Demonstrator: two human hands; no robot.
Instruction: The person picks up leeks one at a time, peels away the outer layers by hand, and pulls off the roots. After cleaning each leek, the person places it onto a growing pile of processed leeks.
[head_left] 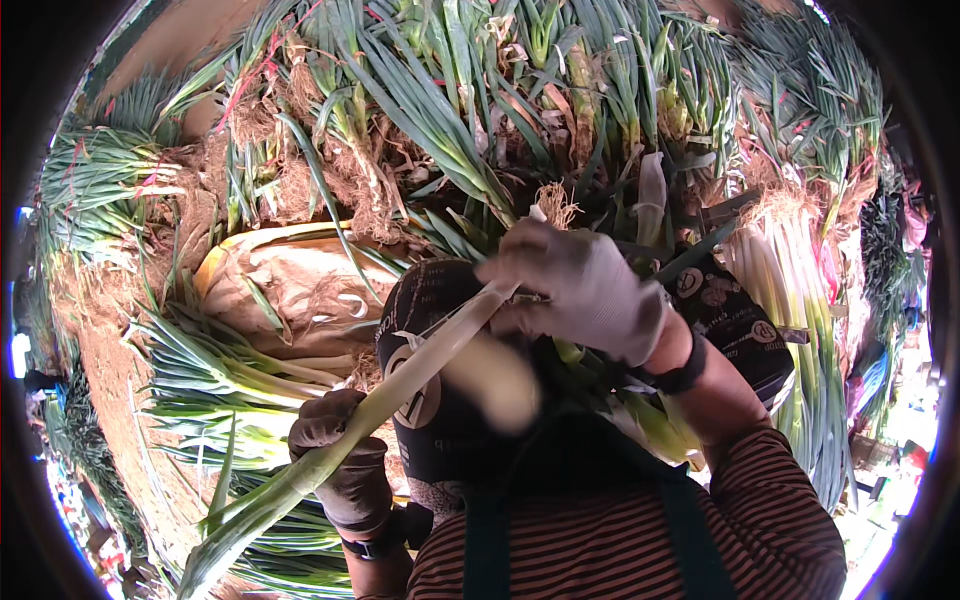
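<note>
A long leek [400, 388] lies slantwise before me, white end up to the right, green leaves down to the left. My left hand [345, 455], in a dirty grey glove, is closed around its lower stalk. My right hand [590, 290], in a paler glove, is bent at the white end with thumb and fingers pressed together. What exactly those fingers pinch is hidden. Tan roots [557, 205] stick out just past the right hand; I cannot tell whether they belong to this leek. A pale blurred piece [495, 385] shows below the stalk, over my dark-clad legs.
Leeks with green tops lie in a pile [220, 385] at the left. White-stemmed ones form a bundle [785, 260] at the right, roots toward the far side. Untrimmed leeks [430, 100] with dry roots fill the back. A crumpled pale sack [285, 285] lies at centre left.
</note>
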